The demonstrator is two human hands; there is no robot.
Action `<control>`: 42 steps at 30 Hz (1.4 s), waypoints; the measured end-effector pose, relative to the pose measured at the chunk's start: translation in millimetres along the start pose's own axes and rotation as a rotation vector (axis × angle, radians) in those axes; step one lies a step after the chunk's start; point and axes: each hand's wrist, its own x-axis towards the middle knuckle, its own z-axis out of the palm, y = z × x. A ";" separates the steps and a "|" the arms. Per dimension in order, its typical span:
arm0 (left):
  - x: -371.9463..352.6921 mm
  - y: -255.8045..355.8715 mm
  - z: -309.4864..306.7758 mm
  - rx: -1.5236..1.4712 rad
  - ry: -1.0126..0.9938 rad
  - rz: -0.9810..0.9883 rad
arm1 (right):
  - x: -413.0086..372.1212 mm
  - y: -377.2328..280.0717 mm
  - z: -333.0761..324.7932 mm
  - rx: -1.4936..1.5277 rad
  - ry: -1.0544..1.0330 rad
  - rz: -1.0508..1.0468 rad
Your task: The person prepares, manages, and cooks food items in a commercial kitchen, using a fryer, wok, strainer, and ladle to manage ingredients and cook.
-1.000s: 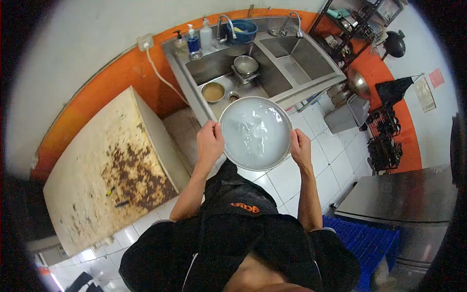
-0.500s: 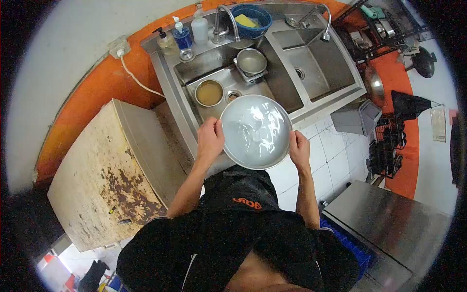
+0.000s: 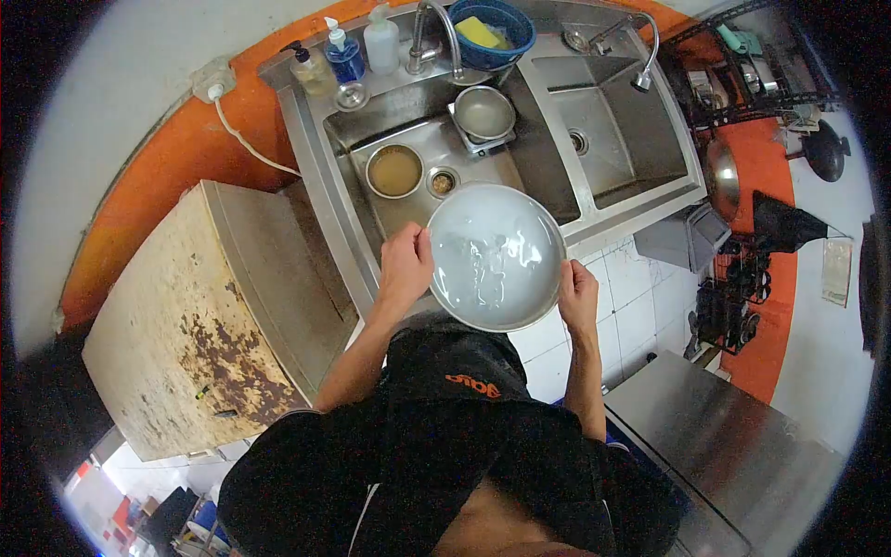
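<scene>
A large round, pale grey shallow pan or dish [image 3: 496,257] with a shiny, wet-looking surface is held in front of my body at the sink's front edge. My left hand [image 3: 406,265] grips its left rim, and my right hand [image 3: 577,295] grips its right rim. Just beyond it, the left basin of the steel sink [image 3: 353,218] holds a round bowl of brownish liquid [image 3: 395,171]. Further back in that basin, a smaller metal bowl [image 3: 484,113] rests on a square metal piece.
Soap bottles [image 3: 345,58], a faucet [image 3: 422,46] and a blue basin with a yellow sponge [image 3: 522,32] line the sink's back. A worn cabinet [image 3: 167,325] stands left, a grey bin [image 3: 677,237] right, and a steel table [image 3: 705,427] lower right.
The dish has shifted slightly right and down in view, still between both hands, and the reflections on it have changed. The camera view has tilted a little.
</scene>
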 end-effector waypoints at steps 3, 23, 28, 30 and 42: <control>1.3 4.1 1.0 0.020 -0.004 0.022 | 1.4 -6.6 -2.5 0.000 0.030 -0.027; 6.8 1.5 3.9 0.028 -0.029 0.002 | 6.8 -6.0 -4.6 0.001 0.019 -0.014; 8.8 1.4 3.5 0.021 -0.042 0.004 | 6.6 -15.3 -6.9 -0.010 0.020 -0.015; 10.2 2.0 3.4 0.018 -0.035 0.021 | 6.4 -23.2 -8.8 -0.042 0.014 0.013; 13.9 7.9 0.9 0.050 -0.121 -0.095 | 10.5 -17.1 -11.7 -0.095 -0.008 0.018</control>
